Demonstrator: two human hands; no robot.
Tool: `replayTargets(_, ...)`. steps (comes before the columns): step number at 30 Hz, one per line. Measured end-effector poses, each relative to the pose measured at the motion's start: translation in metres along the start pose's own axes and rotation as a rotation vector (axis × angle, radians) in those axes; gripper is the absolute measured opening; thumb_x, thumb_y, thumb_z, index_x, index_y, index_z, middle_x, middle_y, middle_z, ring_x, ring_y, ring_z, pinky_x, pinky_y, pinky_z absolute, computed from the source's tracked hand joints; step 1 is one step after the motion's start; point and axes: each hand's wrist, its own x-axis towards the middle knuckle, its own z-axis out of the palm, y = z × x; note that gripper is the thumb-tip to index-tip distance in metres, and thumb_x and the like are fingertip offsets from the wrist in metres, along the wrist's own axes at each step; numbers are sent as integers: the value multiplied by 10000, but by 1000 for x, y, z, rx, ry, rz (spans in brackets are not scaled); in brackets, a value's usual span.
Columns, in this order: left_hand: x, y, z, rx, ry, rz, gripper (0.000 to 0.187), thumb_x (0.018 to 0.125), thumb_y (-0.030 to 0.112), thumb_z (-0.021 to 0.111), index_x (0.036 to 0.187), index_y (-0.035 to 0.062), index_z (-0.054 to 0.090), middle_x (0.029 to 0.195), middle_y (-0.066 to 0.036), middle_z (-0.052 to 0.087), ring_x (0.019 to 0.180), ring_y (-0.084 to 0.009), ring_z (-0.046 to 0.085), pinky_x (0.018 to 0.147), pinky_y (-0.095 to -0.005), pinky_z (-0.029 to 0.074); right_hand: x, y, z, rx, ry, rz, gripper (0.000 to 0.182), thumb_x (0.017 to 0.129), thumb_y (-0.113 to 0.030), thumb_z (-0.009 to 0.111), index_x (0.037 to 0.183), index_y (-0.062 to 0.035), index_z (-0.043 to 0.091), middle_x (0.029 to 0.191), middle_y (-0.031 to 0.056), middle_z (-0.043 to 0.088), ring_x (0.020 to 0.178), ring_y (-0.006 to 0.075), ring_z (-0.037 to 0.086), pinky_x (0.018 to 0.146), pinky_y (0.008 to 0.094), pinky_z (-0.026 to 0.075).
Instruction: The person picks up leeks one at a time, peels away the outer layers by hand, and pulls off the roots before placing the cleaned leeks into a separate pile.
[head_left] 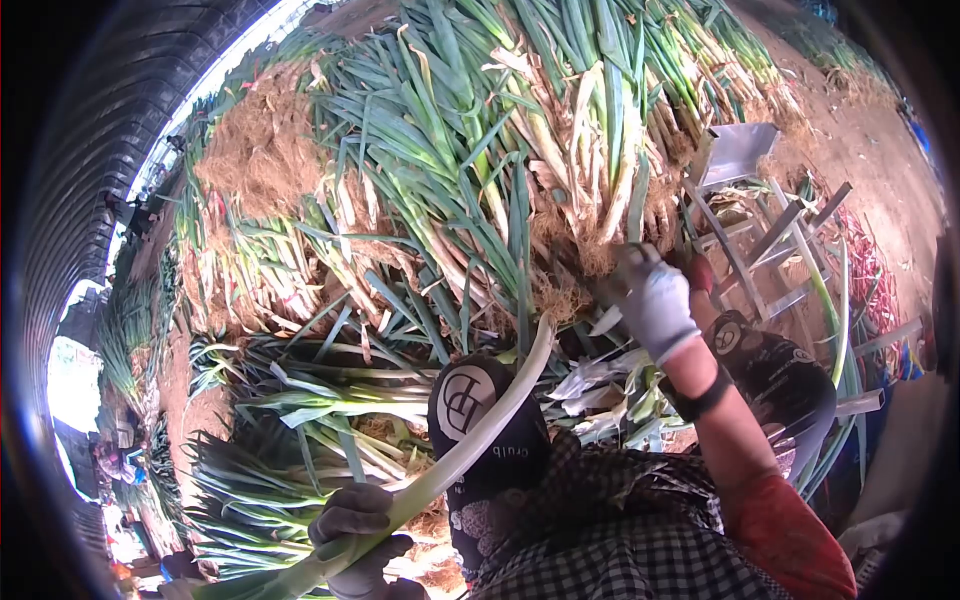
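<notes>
My gloved left hand (362, 535) is closed around a long, pale green onion (470, 440). The stalk curves up and right across my left knee, its root end pointing at the heap, its greener part running to the lower left. In a white glove, my right hand (655, 305) reaches forward to the roots at the near edge of the heap. Its fingertips look dark and curled, and what they hold, if anything, is hard to make out. A pale pointed strip (606, 320) shows just left of that hand. Rooted green onions (590, 150) lie piled in front of me.
More onions (290, 500) lie at the lower left. Peeled leaves (600, 385) are strewn between my black knees. On the right stands a metal frame (755, 250) with a tray-like top (740, 153). Red ties (868, 280) lie beyond it. A curved shelter wall (70, 200) rises on the left.
</notes>
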Motion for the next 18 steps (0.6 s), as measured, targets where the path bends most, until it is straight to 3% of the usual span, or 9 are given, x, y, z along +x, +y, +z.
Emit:
replayTargets(2,4,4,1,25,-9,-2,428,517,149,911,801,87,598,888,-48,593,854,-203,598,740,-338,515,-13,-35,-12,370,-41,-487,385,699,-199,754,1037,-67,624,975,88,648,788,227,662,645,332,556)
replayTargets(4,15,6,2,111,-137,161,388,538,114,894,792,87,601,884,-49,595,845,-211,605,724,-338,527,-25,-80,-34,517,-34,-757,318,704,-198,715,989,-78,640,953,49,640,813,211,656,646,334,561)
replayTargets(8,31,9,3,139,-262,231,361,559,92,875,803,85,609,883,-41,601,826,-223,608,713,-341,530,-40,-100,-19,455,-89,-780,207,733,-206,667,889,-76,626,883,47,608,728,195,641,597,335,544)
replayTargets(10,37,-2,10,137,-193,758,353,563,34,852,820,82,614,888,-28,600,814,-230,611,697,-339,529,-43,-105,-29,192,-226,-778,149,772,-208,625,825,-75,582,820,62,565,640,196,611,542,332,505)
replayTargets(14,39,20,-6,233,-450,420,245,630,90,826,805,83,655,874,-33,630,812,-235,617,693,-337,527,-37,-104,-31,175,-42,-795,185,786,-230,636,769,-76,535,765,68,529,571,210,573,502,336,465)
replayTargets(15,42,21,-3,167,-478,469,163,787,189,686,867,49,659,874,-76,651,841,-258,624,732,-352,517,-36,-103,-20,241,-106,-681,182,804,-225,632,809,-63,548,763,71,543,579,216,577,507,332,466)
replayTargets(16,44,24,1,101,-504,517,298,944,288,546,929,15,663,873,-119,673,870,-281,631,771,-368,507,-34,-103,-12,307,-171,-566,184,821,-219,629,848,-51,561,762,75,556,586,222,580,512,328,467)
replayTargets(17,43,30,5,101,-504,516,298,944,288,546,929,15,663,873,-119,673,870,-281,631,771,-368,507,-31,-100,-5,307,-172,-566,184,821,-219,629,848,-51,561,762,75,556,586,222,580,512,328,467)
replayTargets(18,40,40,9,180,-513,450,182,833,229,656,847,49,678,863,-86,668,854,-260,621,738,-353,515,-26,-94,0,599,-136,-404,201,854,-226,607,900,-35,566,771,76,577,583,203,583,517,314,469)
